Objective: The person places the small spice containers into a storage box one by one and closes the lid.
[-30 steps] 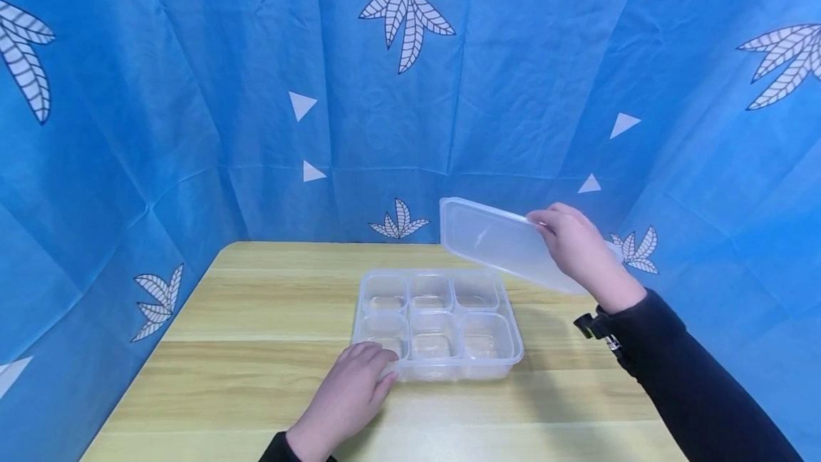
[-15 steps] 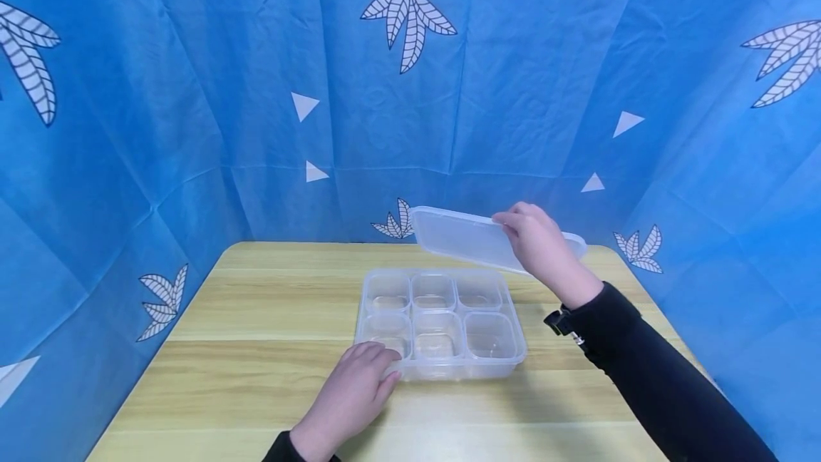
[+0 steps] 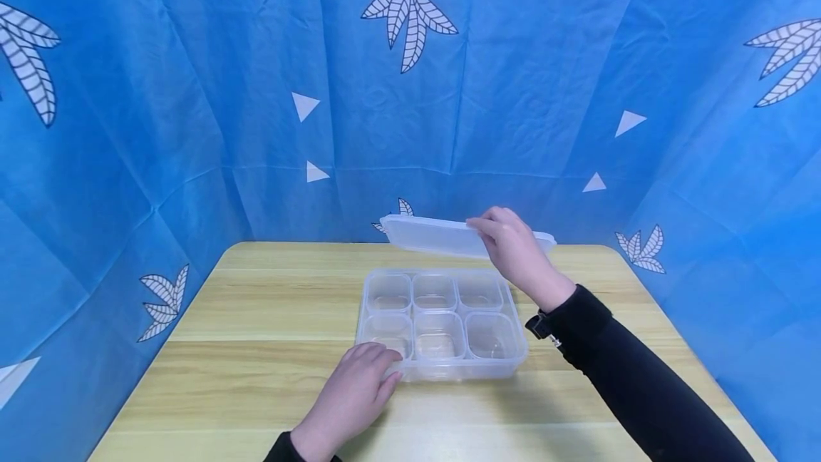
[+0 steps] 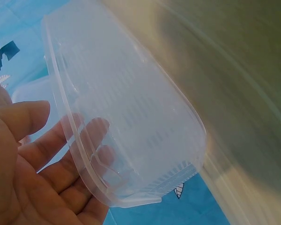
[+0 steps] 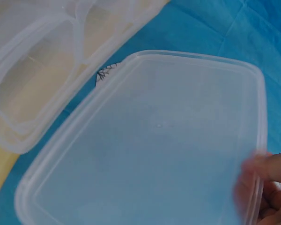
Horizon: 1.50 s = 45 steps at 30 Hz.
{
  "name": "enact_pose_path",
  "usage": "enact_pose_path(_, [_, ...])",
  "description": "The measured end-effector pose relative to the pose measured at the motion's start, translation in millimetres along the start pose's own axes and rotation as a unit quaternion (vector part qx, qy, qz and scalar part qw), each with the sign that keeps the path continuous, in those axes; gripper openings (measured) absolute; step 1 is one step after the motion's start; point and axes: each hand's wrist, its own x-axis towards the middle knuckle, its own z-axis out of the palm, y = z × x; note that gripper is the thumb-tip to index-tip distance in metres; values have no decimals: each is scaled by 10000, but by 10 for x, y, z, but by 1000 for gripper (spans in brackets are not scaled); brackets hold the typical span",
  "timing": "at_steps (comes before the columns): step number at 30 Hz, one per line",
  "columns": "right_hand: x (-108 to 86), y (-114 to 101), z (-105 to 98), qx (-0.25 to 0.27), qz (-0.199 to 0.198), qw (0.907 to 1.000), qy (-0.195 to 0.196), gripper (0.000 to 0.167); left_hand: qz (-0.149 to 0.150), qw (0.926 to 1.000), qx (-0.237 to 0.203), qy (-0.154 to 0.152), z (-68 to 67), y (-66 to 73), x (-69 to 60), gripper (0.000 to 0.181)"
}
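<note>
R hand (image 3: 515, 252) pinching lid (image 3: 426, 236), nearer L hand (image 3: 351, 392) vs prev | L hand hooked over box (image 3: 462, 371) rim | transl. plastic, rnd corners (lid flat)

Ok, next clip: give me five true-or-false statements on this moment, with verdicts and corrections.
1. The container has six sections. True.
2. The right hand grips the lid. True.
3. The lid sits closed on the container. False: it is held up, apart from it.
4. The left hand is at the container's near left corner. True.
5. Both hands hold the lid. False: only the right one does.
</note>
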Motion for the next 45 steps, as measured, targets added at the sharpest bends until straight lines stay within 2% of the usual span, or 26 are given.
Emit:
enact_pose_path(7, [-75, -66, 155, -5, -505, 9984, 240, 28, 18, 10000, 2, 21, 3, 3, 3, 22])
enact_pose_path(14, [-198, -162, 242, 34, -870, 9958, 290, 31, 4, 10000, -11, -17, 7, 10, 9, 21])
enact_pose_path(24, [-499, -268, 328, 31, -1015, 9945, 275, 32, -21, 10000, -7, -20, 5, 14, 7, 22])
enact_pose_path(33, [-832, -366, 523, 100, -1264, 9905, 535, 39, -46, 10000, 19, -76, 24, 0, 22, 24])
enact_pose_path(39, [-991, -415, 602, 154, -1253, 9915, 303, 44, -75, 9999, 21, -66, 29, -4, 10, 24])
enact_pose_path(45, [-1098, -466, 656, 152, -1149, 9932, 129, 44, 17, 10000, 69, 45, 32, 0, -15, 24])
